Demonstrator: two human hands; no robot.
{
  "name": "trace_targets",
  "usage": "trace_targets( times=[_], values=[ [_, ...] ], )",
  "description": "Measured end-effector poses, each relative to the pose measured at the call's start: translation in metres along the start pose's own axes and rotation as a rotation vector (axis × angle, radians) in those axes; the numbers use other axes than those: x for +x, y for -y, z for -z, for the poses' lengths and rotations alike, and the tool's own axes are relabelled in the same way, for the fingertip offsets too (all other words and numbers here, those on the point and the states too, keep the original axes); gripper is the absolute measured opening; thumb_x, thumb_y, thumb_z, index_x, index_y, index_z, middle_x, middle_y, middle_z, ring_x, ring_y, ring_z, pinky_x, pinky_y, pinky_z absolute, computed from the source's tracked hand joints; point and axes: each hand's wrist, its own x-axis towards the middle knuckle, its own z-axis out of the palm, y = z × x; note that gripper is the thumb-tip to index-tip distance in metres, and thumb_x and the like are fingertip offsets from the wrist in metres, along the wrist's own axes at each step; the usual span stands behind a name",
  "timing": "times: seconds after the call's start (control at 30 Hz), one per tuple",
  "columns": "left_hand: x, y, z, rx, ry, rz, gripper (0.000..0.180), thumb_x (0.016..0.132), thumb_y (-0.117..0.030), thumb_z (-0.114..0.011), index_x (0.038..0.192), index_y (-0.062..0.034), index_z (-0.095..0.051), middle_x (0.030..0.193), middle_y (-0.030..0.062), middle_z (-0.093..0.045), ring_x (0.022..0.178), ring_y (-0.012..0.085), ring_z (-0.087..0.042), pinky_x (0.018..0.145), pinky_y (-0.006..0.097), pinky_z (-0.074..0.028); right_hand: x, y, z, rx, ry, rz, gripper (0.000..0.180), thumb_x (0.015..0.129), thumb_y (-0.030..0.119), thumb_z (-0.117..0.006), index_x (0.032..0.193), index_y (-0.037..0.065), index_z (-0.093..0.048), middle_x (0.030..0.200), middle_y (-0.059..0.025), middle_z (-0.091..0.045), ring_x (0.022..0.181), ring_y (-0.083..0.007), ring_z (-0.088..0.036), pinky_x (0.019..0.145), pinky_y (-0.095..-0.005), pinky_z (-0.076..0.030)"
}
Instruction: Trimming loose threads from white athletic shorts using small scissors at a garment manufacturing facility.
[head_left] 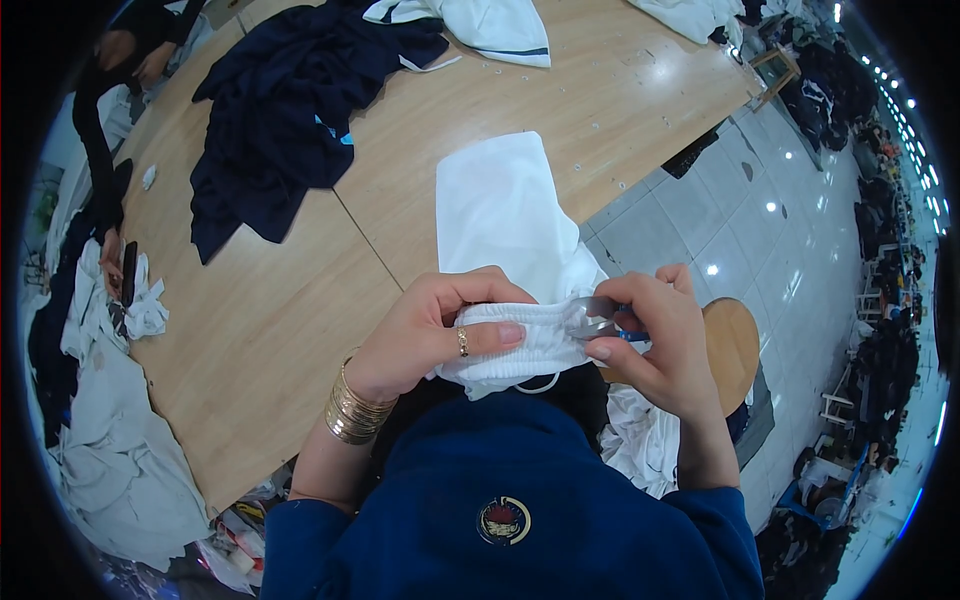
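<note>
A white garment [495, 205] lies partly on the table's near edge, and its gathered elastic waistband [545, 332] is lifted in front of me. My left hand [455, 325] pinches this band, thumb on top and fingers behind it; a ring and several gold bangles show on this arm. At the band's right end my right hand [655, 340] is closed around small metal thread snips [598, 318] with a bit of blue at the handle. The snips' blades touch or lie right beside the band. A thin white cord loop hangs below the band.
Dark navy garments [285, 110] and a white one with a dark stripe [490, 30] lie on the wooden table [270, 350]. Another person [110, 130] is at the far left, beside white cloth [120, 470]. A round wooden stool [732, 350] stands on the tiled floor at right.
</note>
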Motion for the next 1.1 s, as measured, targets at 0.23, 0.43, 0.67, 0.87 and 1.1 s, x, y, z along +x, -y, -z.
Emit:
trace_targets(
  times=[0.23,0.43,0.67,0.87,1.1],
  values=[
    [0.002,0.003,0.000,-0.013,0.004,0.003,0.026,0.079,-0.018,-0.064,0.099,-0.0016,-0.062,0.087,0.0027,-0.063,0.077,0.0068,-0.058,0.070,0.020,-0.045,-0.003,-0.003,-0.008,-0.383,-0.053,0.180,0.031,0.072,0.040,-0.068,0.082,0.012,-0.057,0.067,0.0026,-0.056,0.059,-0.0127,-0.050,0.064,-0.0315,-0.027],
    [0.003,0.002,-0.001,-0.015,0.012,0.011,0.027,0.079,-0.017,-0.064,0.100,-0.0012,-0.062,0.088,0.0025,-0.063,0.078,0.0063,-0.058,0.070,0.020,-0.045,-0.001,-0.002,-0.012,-0.455,-0.106,0.218,0.030,0.071,0.039,-0.068,0.080,0.013,-0.056,0.065,0.0041,-0.053,0.057,-0.0119,-0.048,0.062,-0.0314,-0.028],
    [0.002,0.002,-0.003,-0.052,-0.014,0.001,0.024,0.079,-0.016,-0.065,0.097,-0.0012,-0.061,0.086,0.0030,-0.063,0.076,0.0060,-0.058,0.068,0.020,-0.045,-0.002,-0.006,-0.011,-0.442,-0.166,0.204,0.029,0.071,0.037,-0.069,0.078,0.013,-0.055,0.061,0.0029,-0.052,0.055,-0.0120,-0.047,0.062,-0.0309,-0.026],
    [0.002,0.003,-0.003,-0.039,-0.027,-0.009,0.021,0.078,-0.015,-0.068,0.092,-0.0012,-0.060,0.083,0.0033,-0.063,0.073,0.0057,-0.058,0.065,0.019,-0.045,-0.002,0.000,-0.008,-0.406,-0.141,0.192,0.029,0.072,0.037,-0.069,0.078,0.012,-0.056,0.062,0.0017,-0.053,0.055,-0.0128,-0.048,0.062,-0.0309,-0.026],
    [0.000,0.001,-0.004,-0.070,-0.077,-0.003,0.024,0.077,-0.015,-0.069,0.094,-0.0016,-0.060,0.085,0.0031,-0.063,0.074,0.0064,-0.058,0.065,0.019,-0.045,-0.001,-0.002,-0.010,-0.357,-0.131,0.146,0.036,0.068,0.039,-0.072,0.084,0.011,-0.056,0.068,0.0002,-0.054,0.057,-0.0141,-0.049,0.063,-0.0295,-0.029]
  ],
)
